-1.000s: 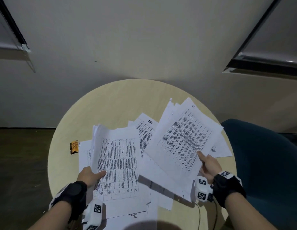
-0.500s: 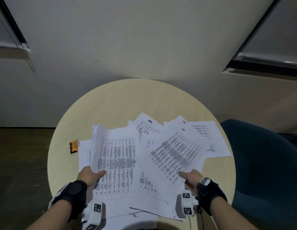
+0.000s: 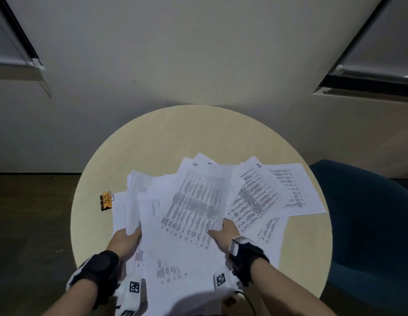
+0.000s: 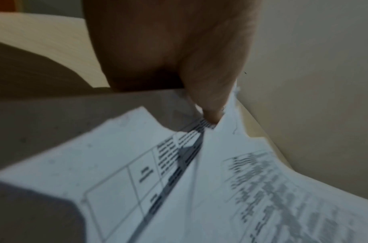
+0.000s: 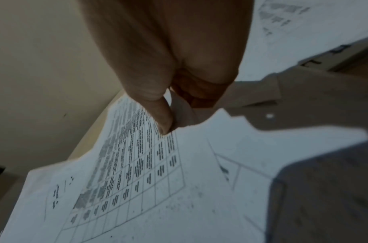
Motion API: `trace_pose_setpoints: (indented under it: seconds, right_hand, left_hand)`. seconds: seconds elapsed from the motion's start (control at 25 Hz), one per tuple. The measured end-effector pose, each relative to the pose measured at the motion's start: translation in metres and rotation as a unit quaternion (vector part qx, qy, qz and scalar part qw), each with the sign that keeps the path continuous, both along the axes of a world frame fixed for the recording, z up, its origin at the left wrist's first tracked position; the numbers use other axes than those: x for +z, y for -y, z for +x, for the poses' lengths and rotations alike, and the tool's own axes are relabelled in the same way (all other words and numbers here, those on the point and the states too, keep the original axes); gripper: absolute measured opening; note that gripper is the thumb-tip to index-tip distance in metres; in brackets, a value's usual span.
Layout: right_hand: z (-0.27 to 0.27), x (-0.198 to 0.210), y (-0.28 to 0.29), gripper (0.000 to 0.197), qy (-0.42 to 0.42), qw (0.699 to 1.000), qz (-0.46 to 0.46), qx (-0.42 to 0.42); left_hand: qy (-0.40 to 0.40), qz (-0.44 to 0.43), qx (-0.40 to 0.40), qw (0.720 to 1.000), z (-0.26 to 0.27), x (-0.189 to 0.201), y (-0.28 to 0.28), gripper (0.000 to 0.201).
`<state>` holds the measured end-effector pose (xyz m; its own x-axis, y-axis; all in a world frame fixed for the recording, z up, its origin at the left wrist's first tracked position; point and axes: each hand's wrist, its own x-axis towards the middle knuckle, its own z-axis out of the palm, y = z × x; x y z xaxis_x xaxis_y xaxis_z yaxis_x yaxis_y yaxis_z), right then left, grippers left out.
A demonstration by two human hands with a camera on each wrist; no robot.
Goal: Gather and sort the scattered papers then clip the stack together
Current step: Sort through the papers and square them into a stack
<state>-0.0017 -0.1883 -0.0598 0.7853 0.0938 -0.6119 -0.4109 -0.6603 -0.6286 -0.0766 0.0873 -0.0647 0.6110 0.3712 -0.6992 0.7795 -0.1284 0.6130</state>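
Observation:
White printed papers [image 3: 255,197] lie overlapping on the near half of a round pale table [image 3: 198,133]. My right hand [image 3: 223,233] pinches a sheet with a printed table [image 3: 193,206], thumb on top, and holds it over the left pile; the pinch shows in the right wrist view [image 5: 168,125]. My left hand [image 3: 127,238] grips the near edge of the left pile [image 3: 134,201], its thumb pressed on the paper in the left wrist view [image 4: 210,111]. An orange binder clip [image 3: 106,201] lies on the table left of the papers.
A dark blue chair [image 3: 369,224] stands to the right of the table. A light wall rises behind the table, with dark floor [image 3: 27,224] to the left. Two more sheets [image 3: 294,190] lie at the right side of the table.
My right hand has carried its printed sheet from the right side leftward, over the pile that my left hand holds. The left hand has stayed in place on its pile.

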Motion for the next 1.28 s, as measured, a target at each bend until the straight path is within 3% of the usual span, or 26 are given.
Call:
trace_pose_setpoints:
  seconds: [0.08, 0.12, 0.2, 0.24, 0.32, 0.36, 0.4, 0.48, 0.56, 0.6, 0.64, 0.72, 0.76, 0.84, 0.96, 1.04, 1.16, 1.28]
  right_hand:
    - [-0.006, -0.005, -0.015, 0.020, 0.006, 1.000, -0.014, 0.008]
    - [-0.006, -0.006, -0.020, 0.026, 0.003, 1.000, -0.028, 0.010]
    - [-0.004, -0.006, -0.024, 0.060, -0.007, 0.996, -0.064, 0.066]
    - [-0.003, -0.003, -0.025, 0.078, -0.007, 0.990, -0.078, 0.117]
    - [-0.001, 0.005, -0.025, 0.100, -0.023, 0.972, -0.071, 0.223]
    - [0.000, 0.008, -0.023, 0.099, -0.033, 0.966, -0.047, 0.251]
    - [0.003, 0.009, -0.019, 0.087, -0.035, 0.971, -0.036, 0.235]
    - [0.019, 0.007, -0.009, 0.056, 0.031, 0.997, -0.057, 0.052]
    - [0.040, 0.006, 0.002, 0.055, 0.068, 0.979, -0.150, -0.123]
    - [0.047, 0.003, 0.004, 0.062, 0.050, 0.966, -0.202, -0.155]
    - [0.051, 0.003, 0.003, 0.069, 0.021, 0.958, -0.225, -0.176]
    - [0.053, 0.001, -0.008, 0.077, -0.011, 0.965, -0.185, -0.185]
    - [0.052, 0.000, -0.015, 0.075, -0.018, 0.970, -0.158, -0.182]
    - [0.052, -0.006, -0.025, 0.066, -0.016, 0.976, -0.100, -0.192]
    - [0.053, -0.018, -0.027, 0.075, -0.038, 0.976, -0.022, -0.215]
    - [0.053, -0.016, -0.014, 0.087, -0.041, 0.981, -0.035, -0.188]
    - [0.061, -0.002, 0.019, 0.064, 0.028, 0.973, -0.059, -0.220]
    - [0.070, 0.014, 0.068, 0.045, 0.064, 0.960, -0.023, -0.271]
  left_hand:
    - [-0.015, -0.029, 0.020, 0.999, 0.001, -0.001, -0.005, 0.075]
    - [-0.030, -0.063, 0.028, 0.997, 0.000, -0.003, -0.008, 0.090]
    - [-0.038, -0.092, 0.004, 0.995, -0.004, 0.000, -0.011, 0.118]
    - [-0.037, -0.090, -0.014, 0.995, -0.004, 0.007, -0.008, 0.123]
    - [-0.038, -0.054, -0.034, 0.997, -0.003, 0.010, -0.001, 0.105]
    - [-0.030, -0.030, -0.038, 0.998, -0.002, 0.006, -0.002, 0.087]
    - [-0.011, -0.002, -0.039, 0.999, -0.001, 0.002, -0.003, 0.071]
    - [-0.009, 0.006, -0.071, 0.997, -0.002, 0.007, -0.008, 0.049]
    - [-0.026, -0.043, -0.117, 0.992, -0.008, 0.006, -0.017, 0.029]
    - [-0.029, -0.077, -0.128, 0.988, -0.010, 0.009, -0.020, 0.028]
    - [-0.031, -0.100, -0.128, 0.986, -0.011, 0.007, -0.022, 0.034]
    - [-0.033, -0.092, -0.133, 0.986, -0.011, 0.010, -0.018, 0.042]
    - [-0.025, -0.077, -0.128, 0.988, -0.011, 0.013, -0.015, 0.038]
    - [-0.012, -0.043, -0.093, 0.995, -0.010, 0.016, -0.008, 0.008]
    - [-0.026, -0.034, -0.059, 0.997, -0.010, 0.005, -0.009, 0.033]
    - [-0.029, -0.047, -0.026, 0.998, -0.011, 0.002, -0.009, 0.040]
    - [-0.032, -0.041, 0.021, 0.998, -0.014, -0.003, -0.016, 0.043]
    - [-0.021, -0.051, 0.039, 0.998, -0.015, -0.007, -0.019, 0.029]
